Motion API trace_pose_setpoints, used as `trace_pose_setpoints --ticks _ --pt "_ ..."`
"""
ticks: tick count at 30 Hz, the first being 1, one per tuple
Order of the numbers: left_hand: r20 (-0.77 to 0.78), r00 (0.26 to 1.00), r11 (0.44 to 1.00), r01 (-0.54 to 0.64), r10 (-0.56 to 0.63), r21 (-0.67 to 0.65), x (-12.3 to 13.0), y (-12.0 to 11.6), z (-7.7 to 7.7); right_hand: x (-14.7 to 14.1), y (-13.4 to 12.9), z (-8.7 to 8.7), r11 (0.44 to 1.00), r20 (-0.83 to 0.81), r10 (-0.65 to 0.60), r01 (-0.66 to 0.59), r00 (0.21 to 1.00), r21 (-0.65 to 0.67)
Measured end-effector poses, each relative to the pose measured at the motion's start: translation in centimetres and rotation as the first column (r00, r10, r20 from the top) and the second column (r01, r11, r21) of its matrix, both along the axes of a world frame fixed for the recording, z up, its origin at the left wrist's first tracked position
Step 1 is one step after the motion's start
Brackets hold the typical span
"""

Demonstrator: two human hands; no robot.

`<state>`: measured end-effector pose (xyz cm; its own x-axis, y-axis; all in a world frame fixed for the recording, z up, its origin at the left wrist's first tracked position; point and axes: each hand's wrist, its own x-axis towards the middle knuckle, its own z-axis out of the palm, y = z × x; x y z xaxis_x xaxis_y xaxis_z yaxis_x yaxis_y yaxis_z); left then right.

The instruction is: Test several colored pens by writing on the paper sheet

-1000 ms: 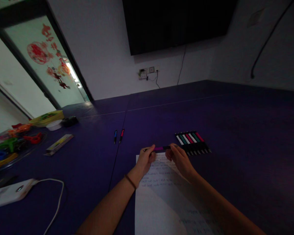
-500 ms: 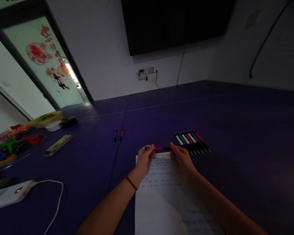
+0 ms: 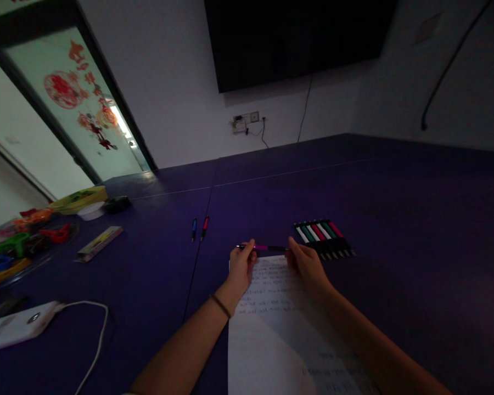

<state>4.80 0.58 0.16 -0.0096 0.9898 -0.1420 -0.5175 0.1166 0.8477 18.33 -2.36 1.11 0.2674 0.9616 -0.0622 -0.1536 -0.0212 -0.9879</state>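
A purple and black pen (image 3: 267, 248) lies level between my two hands, just above the top edge of a handwritten paper sheet (image 3: 267, 340). My left hand (image 3: 242, 266) pinches the pen's left end, and my right hand (image 3: 307, 263) grips its black right end. Right of my right hand, a row of several pens (image 3: 324, 238) in white, green, pink and black rests on the table. A blue pen (image 3: 194, 230) and a red pen (image 3: 205, 227) lie apart at the left.
On the purple table (image 3: 156, 285), a white device (image 3: 20, 326) with a cable, a long box (image 3: 99, 243), a white bowl (image 3: 91, 211) and a yellow basket (image 3: 80, 200) stand left, beside colourful items. A black screen (image 3: 300, 44) hangs on the wall.
My left hand has shifted slightly left along the pen, its fingers now nearer the tip end. My right hand still grips the other end and has barely moved.
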Motion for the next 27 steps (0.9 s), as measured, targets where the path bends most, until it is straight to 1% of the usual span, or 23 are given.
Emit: trace_pose_setpoints --ticks 2,4,6,8,10,11,14,16,18,21,23,25,27 --pt "0.011 1.000 1.000 -0.004 0.004 -0.003 0.02 -0.06 0.09 0.10 -0.02 0.00 1.000 0.091 -0.003 0.002 0.996 0.012" --pt "0.018 1.000 1.000 -0.017 0.017 -0.013 0.07 -0.11 0.16 0.20 0.05 -0.08 0.997 0.123 0.006 -0.015 0.992 0.072" --pt "0.017 0.999 0.999 -0.034 0.034 -0.017 0.12 -0.12 0.18 0.24 0.15 -0.16 0.989 0.075 0.028 -0.038 0.997 0.141" --pt "0.019 0.998 0.998 -0.056 0.057 -0.017 0.14 -0.10 0.15 0.20 0.19 -0.18 0.984 -0.015 0.044 -0.041 0.999 0.172" --pt "0.035 0.997 0.997 -0.071 0.072 -0.021 0.14 -0.07 0.11 0.12 0.15 -0.15 0.990 -0.068 0.038 -0.028 0.997 0.141" --pt "0.043 0.997 0.997 -0.068 0.069 -0.021 0.13 -0.06 0.09 0.07 0.10 -0.12 0.993 -0.063 0.037 -0.029 0.997 0.114" --pt "0.049 0.999 1.000 -0.023 0.023 -0.006 0.13 -0.05 0.07 -0.01 -0.02 -0.10 0.997 0.045 0.048 -0.051 0.998 0.056" --pt "0.038 0.999 1.000 -0.010 0.010 0.006 0.16 -0.06 0.09 0.01 -0.01 -0.16 0.995 0.114 0.052 -0.060 0.992 0.075" --pt "0.021 0.999 1.000 -0.027 0.027 0.002 0.20 -0.07 0.11 0.09 0.09 -0.27 0.991 0.127 0.032 -0.048 0.991 0.125" --pt "-0.006 0.998 0.998 -0.060 0.060 -0.008 0.23 -0.09 0.11 0.21 0.31 -0.43 0.980 0.075 0.018 -0.032 0.997 0.194" --pt "0.007 0.997 0.997 -0.077 0.077 -0.018 0.20 -0.08 0.09 0.25 0.38 -0.41 0.977 0.041 0.017 -0.026 0.999 0.211" --pt "0.026 0.996 0.996 -0.083 0.084 -0.036 0.17 -0.08 0.06 0.23 0.35 -0.27 0.984 0.005 0.005 -0.005 1.000 0.175" --pt "0.034 0.996 0.995 -0.078 0.080 -0.056 0.15 -0.07 0.04 0.19 0.27 -0.09 0.996 -0.024 0.002 0.000 1.000 0.088"
